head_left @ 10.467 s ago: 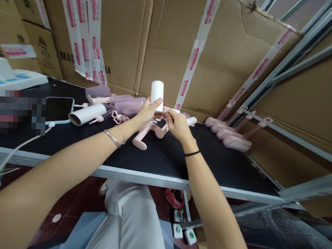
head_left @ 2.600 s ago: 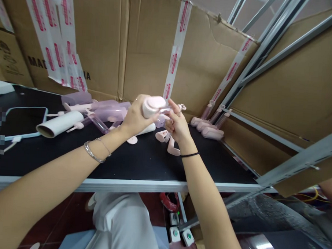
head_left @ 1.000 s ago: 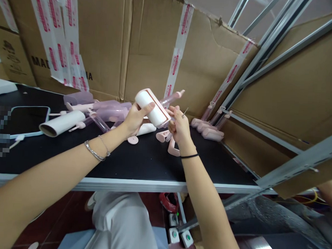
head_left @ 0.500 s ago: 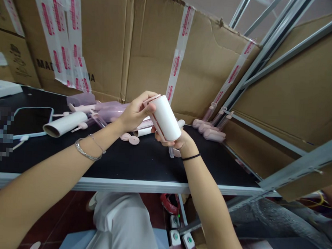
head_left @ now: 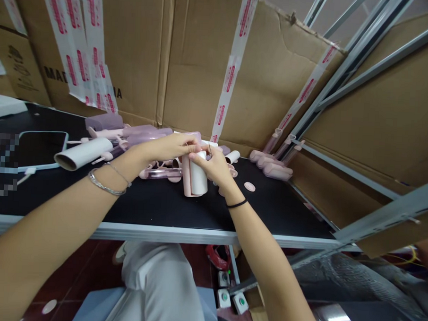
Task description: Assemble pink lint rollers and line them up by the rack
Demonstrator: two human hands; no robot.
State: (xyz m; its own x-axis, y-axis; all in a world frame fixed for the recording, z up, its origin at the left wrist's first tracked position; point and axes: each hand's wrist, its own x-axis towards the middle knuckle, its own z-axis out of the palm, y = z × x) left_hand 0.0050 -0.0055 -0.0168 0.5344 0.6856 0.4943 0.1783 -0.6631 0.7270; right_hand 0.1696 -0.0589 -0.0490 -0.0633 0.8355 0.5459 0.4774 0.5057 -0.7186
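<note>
A white cylinder point(head_left: 199, 178) with a pink curved shell point(head_left: 186, 178) along its left side stands nearly upright at the middle of the black table. My left hand point(head_left: 182, 147) reaches over its top from the left, fingers closed on it. From the right, my right hand point(head_left: 216, 164) grips the top of the same white cylinder, its thumb meeting the left fingers. What lies between the fingertips is too small to tell. Just left of the cylinder is a clear purple-pink tube point(head_left: 162, 173). Pink discs lie near my right hand, one point(head_left: 249, 186) apart from the others.
A white cardboard tube point(head_left: 83, 154) and purple and pink parts point(head_left: 140, 132) lie at the left, beside a phone point(head_left: 37, 149) with a cable. Several pink bottles point(head_left: 277, 171) rest at the back right. Cardboard walls and a metal frame point(head_left: 372, 186) border the table.
The white cylinder with its pink shell has come down and left, from tilted to nearly upright. My right hand has moved from under it to its top. A pink disc now shows at the right.
</note>
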